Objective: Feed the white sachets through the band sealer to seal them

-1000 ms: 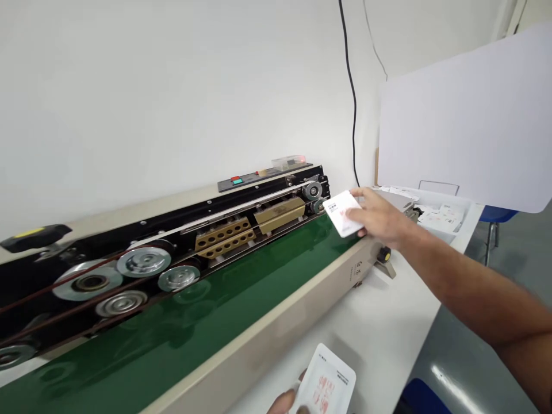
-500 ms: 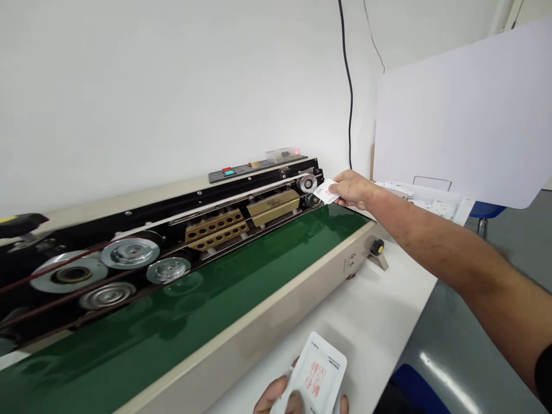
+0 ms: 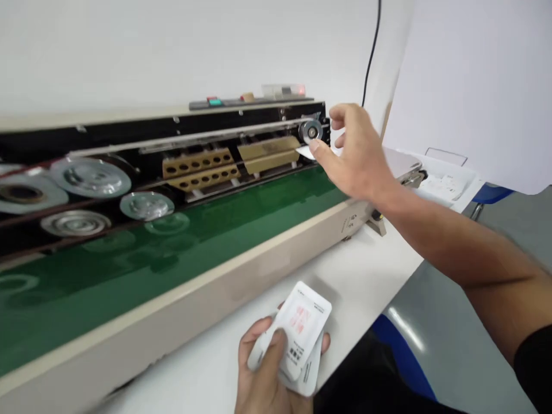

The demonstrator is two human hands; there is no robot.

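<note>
Left hand (image 3: 264, 382) lower centre, gripping white packets (image 3: 302, 322); right hand (image 3: 357, 155) right of centre, fingers parted, thumb at another packet (image 3: 306, 153) by metal wheel (image 3: 311, 131); green belt (image 3: 207, 230) runs mid-frame to lower left.

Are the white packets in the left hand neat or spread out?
Spread out: the left hand holds the white packets fanned, with lower ones poking out beside the top one.

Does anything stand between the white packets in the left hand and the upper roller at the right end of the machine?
Yes: the beige side rail and the green belt lie between the white packets and the upper roller. The right hand is also there, close to the roller, at another packet.
</note>
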